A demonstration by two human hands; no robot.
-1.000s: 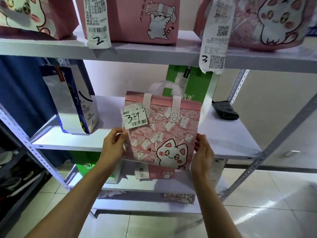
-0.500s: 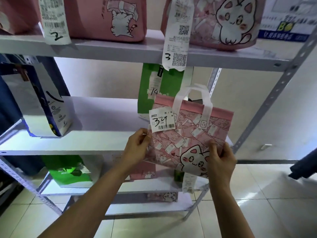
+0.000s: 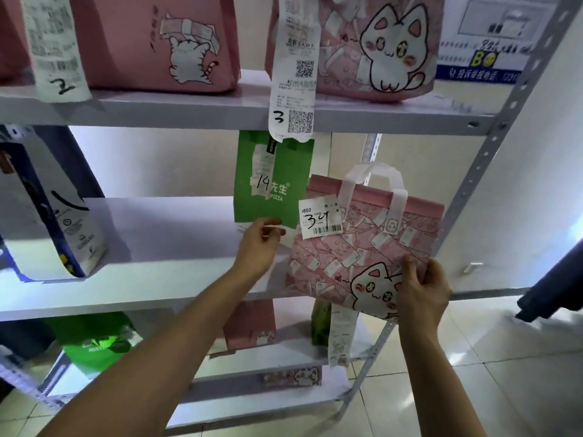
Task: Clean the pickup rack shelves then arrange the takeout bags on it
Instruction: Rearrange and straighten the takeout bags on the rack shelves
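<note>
Right hand (image 3: 421, 294) fingers clamped on pink cat bag (image 3: 362, 247) corner; left hand (image 3: 260, 244) fingers loosely curled, empty. One-corner hold: could tip off shelf (image 3: 142, 247) edge.

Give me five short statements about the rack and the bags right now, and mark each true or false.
1. The right hand grips the pink cat bag at its lower corner. True.
2. The tag on that bag reads 14. False: it reads 34; the 14 is on the green bag.
3. The left hand holds the bag's white handles. False: it is beside the bag's left edge, by the green bag's foot.
4. A receipt marked 3 hangs over the top shelf edge. True.
5. The green bag lies flat. False: it stands upright.
</note>
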